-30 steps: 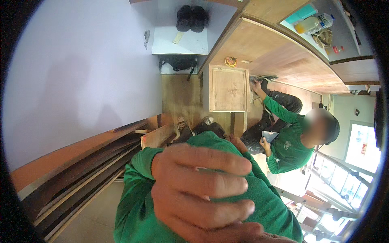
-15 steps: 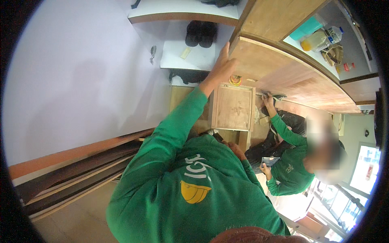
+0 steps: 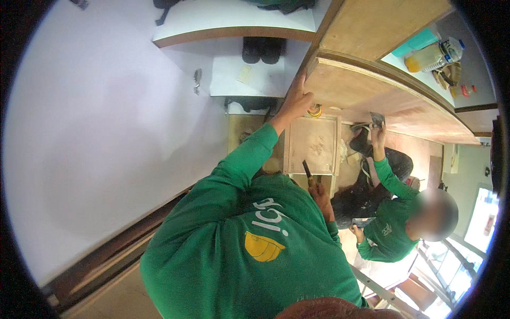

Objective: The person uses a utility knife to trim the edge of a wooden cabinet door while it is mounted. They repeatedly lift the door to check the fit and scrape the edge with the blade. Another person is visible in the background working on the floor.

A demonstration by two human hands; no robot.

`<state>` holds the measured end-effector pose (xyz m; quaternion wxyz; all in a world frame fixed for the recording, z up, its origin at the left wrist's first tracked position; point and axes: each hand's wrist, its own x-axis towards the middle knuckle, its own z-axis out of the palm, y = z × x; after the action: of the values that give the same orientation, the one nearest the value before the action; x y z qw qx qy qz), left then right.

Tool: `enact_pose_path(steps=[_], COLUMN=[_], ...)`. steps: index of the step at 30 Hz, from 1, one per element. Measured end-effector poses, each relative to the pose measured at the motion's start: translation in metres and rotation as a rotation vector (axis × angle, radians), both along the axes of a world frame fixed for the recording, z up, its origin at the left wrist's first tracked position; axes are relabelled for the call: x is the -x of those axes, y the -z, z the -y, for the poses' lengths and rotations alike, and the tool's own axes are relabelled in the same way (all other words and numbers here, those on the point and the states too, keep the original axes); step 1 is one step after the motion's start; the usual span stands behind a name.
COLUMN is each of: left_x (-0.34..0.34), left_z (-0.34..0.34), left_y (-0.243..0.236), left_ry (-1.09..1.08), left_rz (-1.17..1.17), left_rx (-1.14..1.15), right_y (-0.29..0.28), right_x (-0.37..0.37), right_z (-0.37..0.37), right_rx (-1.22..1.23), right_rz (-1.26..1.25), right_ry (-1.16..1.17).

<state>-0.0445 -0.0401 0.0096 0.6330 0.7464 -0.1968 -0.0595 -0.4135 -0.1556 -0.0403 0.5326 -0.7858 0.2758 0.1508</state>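
My left hand [image 3: 295, 102] reaches up to the upright front edge of a plywood panel [image 3: 350, 87]. Its index finger lies along that edge, with the thumb held apart. Lower down, beside my torso, my right hand [image 3: 321, 199] is closed on a narrow hand tool [image 3: 306, 169] with a dark, flat end pointing up. I cannot make out its exact kind. Just beyond the tool is a wooden box-like unit [image 3: 311, 143] with a pale plywood face. A roll of yellow and red tape [image 3: 315, 110] hangs or rests near my left wrist.
To my right, a seated co-worker in green [image 3: 390, 228] presses a dark flat pad [image 3: 377, 119] to the panel and holds a flat plate [image 3: 364, 222]. Bottles [image 3: 427, 57] fill an upper shelf. Black shoes [image 3: 261, 50] sit in a white cubby. A ladder [image 3: 390, 295] stands lower right.
My right hand has come forward from beside my torso, bringing the dark-ended tool into clear view. My left hand stays at the panel edge. The co-worker's hand has risen to the panel.
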Motion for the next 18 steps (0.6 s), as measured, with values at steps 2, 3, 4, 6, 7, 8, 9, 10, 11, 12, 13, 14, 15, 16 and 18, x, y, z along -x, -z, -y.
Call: enact_pose_path(steps=[2, 3, 4, 6, 7, 8, 9, 10, 11, 12, 13, 14, 15, 16, 18], left_x=[0.007, 0.009, 0.007, -0.001, -0.002, -0.007, -0.011, -0.015, -0.018, -0.020, -0.020, -0.018, -0.012, -0.005, 0.018], left_z=[-0.002, -0.007, -0.009, -0.018, -0.023, -0.028, -0.031, -0.038, -0.046, -0.048, -0.045, -0.054, -0.062, -0.069, -0.063], left_y=[-0.038, -0.043, -0.044, -0.032, -0.011, 0.007, 0.017, 0.027, 0.037, 0.048, 0.045, 0.038, 0.021, 0.001, -0.019], left_ry=[-0.007, -0.002, 0.004, 0.016, 0.026, 0.037, 0.083, 0.120, 0.157, 0.239, 0.415, 0.556, 0.690, 0.810, 0.709], left_rz=[0.154, 0.167, 0.181, 0.152, 0.108, 0.066, 0.031, -0.004, -0.039, -0.098, -0.318, -0.544, -0.745, -0.967, -1.207], left_rx=[0.086, 0.099, 0.116, 0.099, 0.068, 0.039, -0.025, -0.093, -0.161, -0.168, -0.157, -0.152, 0.053, 0.233, 0.724], right_y=[-0.046, -0.061, -0.076, -0.115, -0.134, -0.147, -0.158, -0.169, -0.186, -0.208, -0.229, -0.242, -0.248, -0.252, -0.272], right_x=[-0.028, -0.039, -0.052, -0.081, -0.094, -0.108, -0.119, -0.130, -0.143, -0.155, -0.166, -0.180, -0.191, -0.200, -0.229], right_z=[-0.004, -0.006, -0.008, -0.020, -0.026, -0.029, -0.031, -0.035, -0.043, -0.054, -0.063, -0.070, -0.073, -0.076, -0.089], right_rx=[-0.030, -0.034, -0.035, 0.031, 0.064, 0.130, 0.199, 0.261, 0.248, 0.246, 0.251, 0.251, 0.265, 0.279, 0.362], right_rz=[-0.021, -0.044, -0.064, 0.009, 0.044, 0.112, 0.178, 0.242, 0.210, 0.177, 0.145, 0.131, 0.124, 0.120, 0.053], right_ry=[0.065, 0.094, 0.124, 0.131, 0.130, 0.073, 0.027, -0.032, 0.001, 0.045, 0.097, 0.057, 0.015, -0.024, -0.165])
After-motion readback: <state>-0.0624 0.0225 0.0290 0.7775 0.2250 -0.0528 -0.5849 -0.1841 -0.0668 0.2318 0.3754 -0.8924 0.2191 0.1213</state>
